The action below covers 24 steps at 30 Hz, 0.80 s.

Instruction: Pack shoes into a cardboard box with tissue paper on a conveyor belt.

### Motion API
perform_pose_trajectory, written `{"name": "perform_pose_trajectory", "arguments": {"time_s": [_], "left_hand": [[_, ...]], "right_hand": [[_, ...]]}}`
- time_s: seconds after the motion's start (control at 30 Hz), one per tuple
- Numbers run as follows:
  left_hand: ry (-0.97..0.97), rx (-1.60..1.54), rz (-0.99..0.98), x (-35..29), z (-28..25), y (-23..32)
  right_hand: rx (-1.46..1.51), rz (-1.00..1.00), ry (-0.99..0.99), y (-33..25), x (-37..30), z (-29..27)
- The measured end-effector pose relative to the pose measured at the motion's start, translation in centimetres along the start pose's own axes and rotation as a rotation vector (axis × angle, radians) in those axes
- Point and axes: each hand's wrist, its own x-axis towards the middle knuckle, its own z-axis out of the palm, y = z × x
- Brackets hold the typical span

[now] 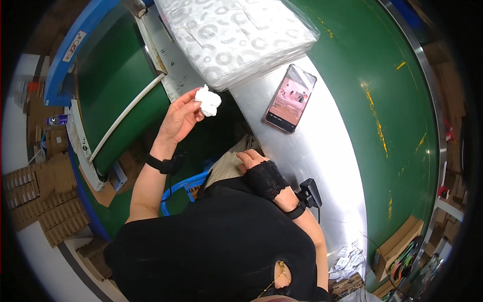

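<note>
My left hand (182,117) is raised beside the narrow belt and pinches a crumpled white tissue (207,101) between thumb and fingers. A black strap circles that wrist. My right hand (250,160) lies low over my lap on beige cloth (225,166), its fingers loosely bent and a little apart, with nothing seen in them. Black lace (267,179) covers the back of this hand and the wrist. Farther up the same forearm a strap holds a small black device (310,193). Nearest to the right hand is the edge of the metal table (327,151).
A phone (290,99) with a lit screen lies on the table. Beyond it rests a stack of plastic-wrapped, grey-patterned packages (241,38). Green conveyor belts (362,126) run on both sides. A blue stool (176,194) is beneath me; small white packets (347,262) lie at lower right.
</note>
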Motion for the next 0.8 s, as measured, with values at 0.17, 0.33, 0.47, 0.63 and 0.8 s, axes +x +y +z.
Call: {"name": "perform_pose_trajectory", "arguments": {"time_s": [0.17,0.33,0.47,0.63,0.8], "left_hand": [[-0.202,-0.048,-0.109,0.0,3.9,0.5],[-0.363,-0.013,-0.274,1.0,8.4,-1.2],[-0.510,0.247,-0.318,2.7,12.2,-4.6],[-0.613,0.553,-0.355,4.1,15.3,-7.6],[-0.938,0.554,-0.537,4.8,16.4,-12.4]], "right_hand": [[0.106,0.005,0.130,-0.5,0.3,-1.2],[0.535,0.070,0.386,-1.5,0.1,-5.8],[0.741,0.119,0.649,-0.5,-1.8,-6.8],[0.341,0.032,0.962,2.9,-3.6,-5.1],[0.186,0.224,1.257,4.0,-10.9,-2.9]]}}
